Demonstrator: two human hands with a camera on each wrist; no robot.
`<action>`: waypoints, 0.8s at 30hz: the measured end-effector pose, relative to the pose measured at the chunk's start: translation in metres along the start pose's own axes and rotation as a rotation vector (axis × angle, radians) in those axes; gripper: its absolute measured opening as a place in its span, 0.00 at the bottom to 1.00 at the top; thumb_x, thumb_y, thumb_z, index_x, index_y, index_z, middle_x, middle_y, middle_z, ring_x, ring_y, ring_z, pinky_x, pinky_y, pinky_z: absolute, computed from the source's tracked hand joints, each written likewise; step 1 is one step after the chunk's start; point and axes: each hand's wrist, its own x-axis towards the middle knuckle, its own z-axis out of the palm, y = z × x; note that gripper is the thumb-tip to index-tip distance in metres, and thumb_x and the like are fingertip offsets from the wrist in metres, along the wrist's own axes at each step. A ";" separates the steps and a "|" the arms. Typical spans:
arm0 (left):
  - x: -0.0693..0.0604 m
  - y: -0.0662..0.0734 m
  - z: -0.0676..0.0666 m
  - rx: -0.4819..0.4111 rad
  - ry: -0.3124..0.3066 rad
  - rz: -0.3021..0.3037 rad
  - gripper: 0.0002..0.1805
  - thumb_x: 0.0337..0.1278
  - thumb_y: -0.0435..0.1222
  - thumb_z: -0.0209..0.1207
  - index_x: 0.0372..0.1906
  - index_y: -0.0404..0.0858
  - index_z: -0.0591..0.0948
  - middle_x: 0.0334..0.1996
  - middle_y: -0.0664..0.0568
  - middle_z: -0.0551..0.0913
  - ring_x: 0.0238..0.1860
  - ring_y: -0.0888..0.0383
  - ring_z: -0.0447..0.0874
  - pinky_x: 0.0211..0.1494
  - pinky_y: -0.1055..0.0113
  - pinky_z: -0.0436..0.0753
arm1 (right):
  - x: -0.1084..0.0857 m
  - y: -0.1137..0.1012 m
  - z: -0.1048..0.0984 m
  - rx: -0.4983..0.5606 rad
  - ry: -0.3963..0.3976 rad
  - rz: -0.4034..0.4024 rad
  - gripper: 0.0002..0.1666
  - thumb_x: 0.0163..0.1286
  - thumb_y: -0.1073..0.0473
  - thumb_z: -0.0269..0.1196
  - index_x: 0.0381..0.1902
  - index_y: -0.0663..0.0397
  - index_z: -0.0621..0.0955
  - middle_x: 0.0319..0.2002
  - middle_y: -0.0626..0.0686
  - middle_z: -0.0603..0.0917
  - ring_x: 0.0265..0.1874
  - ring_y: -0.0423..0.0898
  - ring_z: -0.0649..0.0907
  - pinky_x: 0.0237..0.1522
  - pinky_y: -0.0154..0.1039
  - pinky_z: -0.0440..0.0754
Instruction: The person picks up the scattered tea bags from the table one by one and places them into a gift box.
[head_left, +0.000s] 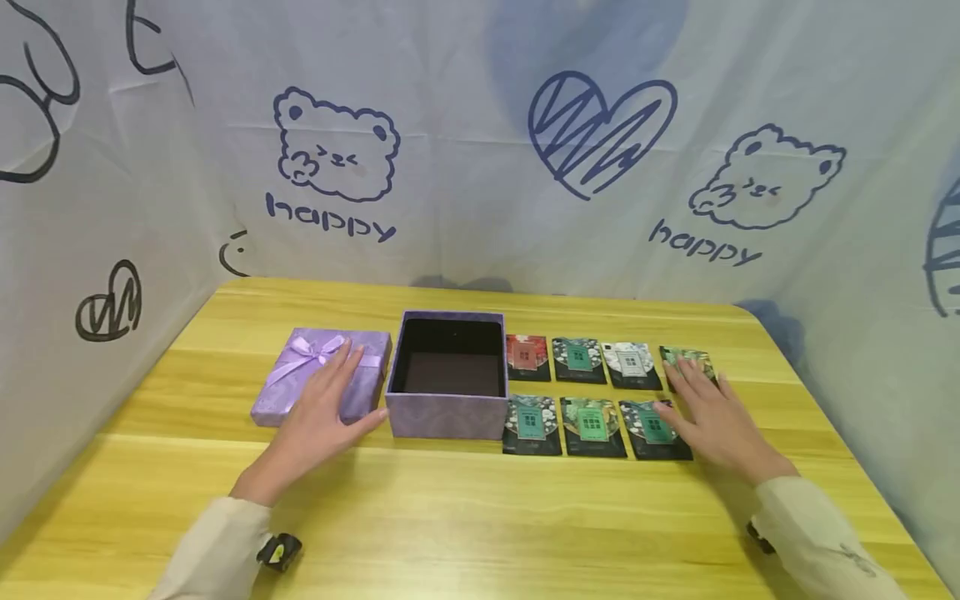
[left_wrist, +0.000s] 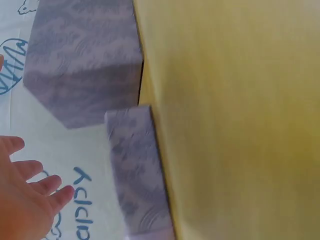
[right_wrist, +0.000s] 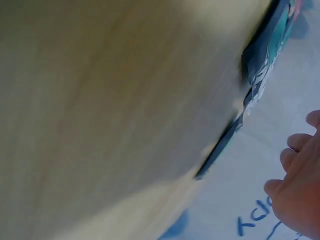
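My left hand (head_left: 318, 417) hovers over a purple gift-box lid (head_left: 283, 390) with a ribbon bow, its fingers extended and spread. In the left wrist view, that hand (left_wrist: 25, 195) is apart from the lid's side (left_wrist: 137, 170). Beside the lid stands the purple box base (head_left: 447, 417), upright, its dark inside showing. My right hand (head_left: 712, 425) spreads above the right end of two rows of flat sachets, over a green sachet (head_left: 693, 357) and near a teal-labelled sachet (head_left: 656, 429). The right wrist view shows this hand (right_wrist: 300, 185) holding nothing.
More sachets lie flat between the box and my right hand, among them a red sachet (head_left: 527, 357), a white sachet (head_left: 632, 364) and a bright green sachet (head_left: 593, 426). The wooden table (head_left: 480, 525) reaches back to a white cloth (head_left: 465, 167) with drawings.
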 end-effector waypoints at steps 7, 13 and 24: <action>0.003 0.007 0.019 -0.206 0.025 -0.098 0.47 0.57 0.49 0.64 0.75 0.36 0.55 0.73 0.36 0.56 0.67 0.35 0.60 0.65 0.38 0.59 | 0.007 0.017 0.001 0.206 -0.017 0.092 0.45 0.74 0.44 0.54 0.74 0.68 0.53 0.72 0.72 0.48 0.69 0.71 0.51 0.63 0.69 0.48; 0.010 0.014 0.030 -0.509 0.027 -0.174 0.42 0.62 0.41 0.61 0.75 0.33 0.54 0.69 0.31 0.61 0.63 0.34 0.66 0.63 0.45 0.67 | 0.012 0.034 -0.001 0.289 -0.031 0.192 0.46 0.73 0.45 0.56 0.74 0.69 0.52 0.70 0.75 0.51 0.65 0.75 0.55 0.60 0.71 0.55; 0.019 0.022 0.045 -0.789 0.083 -0.161 0.40 0.64 0.32 0.58 0.75 0.30 0.51 0.73 0.35 0.52 0.72 0.42 0.51 0.71 0.50 0.54 | 0.032 0.062 -0.015 0.321 -0.127 0.274 0.53 0.62 0.53 0.68 0.74 0.66 0.52 0.69 0.77 0.52 0.63 0.77 0.56 0.58 0.72 0.56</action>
